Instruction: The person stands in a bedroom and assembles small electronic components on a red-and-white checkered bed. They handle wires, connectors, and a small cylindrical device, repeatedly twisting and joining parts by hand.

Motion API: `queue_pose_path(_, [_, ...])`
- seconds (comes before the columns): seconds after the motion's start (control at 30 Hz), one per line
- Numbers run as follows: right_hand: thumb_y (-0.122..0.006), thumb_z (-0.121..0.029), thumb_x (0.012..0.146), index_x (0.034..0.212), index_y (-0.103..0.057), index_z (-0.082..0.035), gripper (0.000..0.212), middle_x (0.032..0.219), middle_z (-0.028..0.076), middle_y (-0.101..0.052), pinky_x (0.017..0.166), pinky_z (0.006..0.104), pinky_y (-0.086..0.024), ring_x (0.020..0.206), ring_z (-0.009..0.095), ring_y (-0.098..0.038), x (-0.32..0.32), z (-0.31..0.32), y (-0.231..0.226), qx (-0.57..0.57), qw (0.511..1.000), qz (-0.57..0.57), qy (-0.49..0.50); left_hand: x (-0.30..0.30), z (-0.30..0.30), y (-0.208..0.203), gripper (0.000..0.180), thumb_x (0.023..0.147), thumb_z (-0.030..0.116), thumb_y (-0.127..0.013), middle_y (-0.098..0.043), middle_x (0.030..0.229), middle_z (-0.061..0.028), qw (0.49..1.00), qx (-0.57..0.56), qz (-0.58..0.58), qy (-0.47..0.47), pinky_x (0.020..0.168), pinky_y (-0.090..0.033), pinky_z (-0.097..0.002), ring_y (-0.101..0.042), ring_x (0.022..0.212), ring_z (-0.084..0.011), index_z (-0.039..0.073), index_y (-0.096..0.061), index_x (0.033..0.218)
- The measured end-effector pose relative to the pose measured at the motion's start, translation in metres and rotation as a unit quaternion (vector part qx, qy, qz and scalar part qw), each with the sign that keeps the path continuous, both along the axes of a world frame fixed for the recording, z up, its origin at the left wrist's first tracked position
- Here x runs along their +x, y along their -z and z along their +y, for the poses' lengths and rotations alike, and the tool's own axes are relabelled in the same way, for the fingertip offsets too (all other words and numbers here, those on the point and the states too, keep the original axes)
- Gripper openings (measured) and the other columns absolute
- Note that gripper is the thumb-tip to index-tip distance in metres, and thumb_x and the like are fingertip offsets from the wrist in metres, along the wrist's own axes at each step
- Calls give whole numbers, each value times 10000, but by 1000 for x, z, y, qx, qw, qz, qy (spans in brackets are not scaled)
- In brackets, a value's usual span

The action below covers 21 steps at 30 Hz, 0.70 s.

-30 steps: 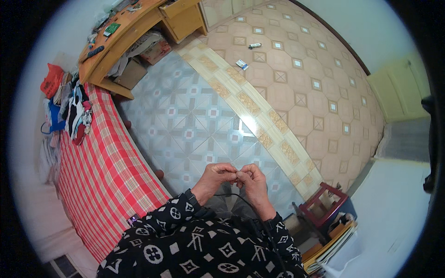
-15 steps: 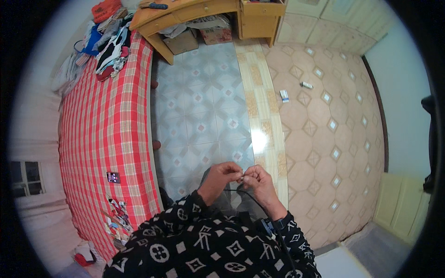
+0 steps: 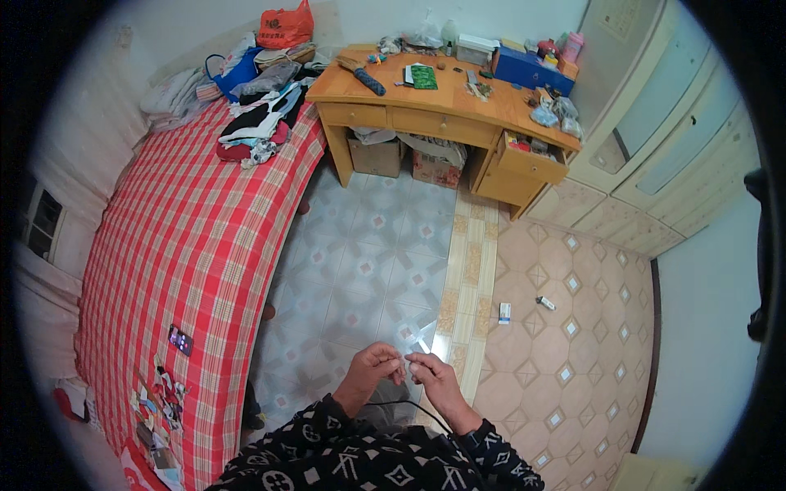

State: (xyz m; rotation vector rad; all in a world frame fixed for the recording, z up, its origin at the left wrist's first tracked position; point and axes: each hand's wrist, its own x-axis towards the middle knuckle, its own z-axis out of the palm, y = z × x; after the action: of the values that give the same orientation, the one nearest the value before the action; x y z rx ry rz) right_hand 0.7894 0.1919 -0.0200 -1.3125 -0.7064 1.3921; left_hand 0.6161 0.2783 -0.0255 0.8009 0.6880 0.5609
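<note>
Your two hands meet low in the middle, above your lap, in black-and-white patterned sleeves [image 3: 344, 458]. Your left hand [image 3: 370, 376] and right hand [image 3: 437, 383] are both curled, fingertips nearly meeting—you can't tell whether either pinches something; any small thing at those fingertips is too tiny to make out. A thin black cable [image 3: 409, 403] loops just below them. To your left, a dark rectangular phone [image 3: 181, 340] lies on the red-and-white checked bedsheet [image 3: 237, 245]. Farther off, a small white-and-blue box [image 3: 504, 313] rests on beige floor tiles [image 3: 524, 360]; beyond stands a yellow-brown wooden desk [image 3: 450, 96], one drawer [image 3: 536, 168] pulled out.
</note>
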Motion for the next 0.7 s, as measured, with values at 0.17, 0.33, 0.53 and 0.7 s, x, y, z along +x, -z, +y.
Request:
queue_pose_path(0.17, [-626, -101, 974, 1147, -668, 55, 237, 1019, 65, -581, 761, 285, -515, 877, 165, -624, 11, 88, -14, 17, 998, -32, -52, 13, 61, -3, 266, 931, -16, -603, -665, 883, -68, 998, 55, 1, -22, 729, -516, -285, -639, 792, -138, 3, -569, 1194])
queue_pose_path(0.33, [-632, -82, 963, 1017, -668, 56, 153, 881, 33, -631, 758, 286, -503, 846, 156, -621, 18, 141, -26, -26, 986, 141, -90, 17, 98, -18, 334, 908, -25, -619, -661, 885, -58, 995, 22, 56, -82, 708, -500, -272, -631, 799, -127, -7, -556, 1235])
queue_pose_path(0.53, [-628, -51, 951, 941, -630, -5, 48, 835, -11, -622, 713, 242, -463, 787, 77, -547, 36, 202, -16, 1, 989, -38, -145, 27, 133, -22, 344, 896, -26, -626, -660, 876, -70, 988, 14, 101, -112, 706, -507, -278, -630, 771, -144, -4, -550, 1231])
queue_pose_path(0.7, [-667, -69, 913, 926, -625, -5, 78, 852, 33, -592, 716, 279, -466, 778, 123, -557, 78, 276, -15, 48, 988, -32, -141, 48, 167, -23, 295, 906, -10, -623, -682, 902, -101, 977, 17, 99, -190, 748, -540, -306, -639, 758, -162, -21, -563, 1194])
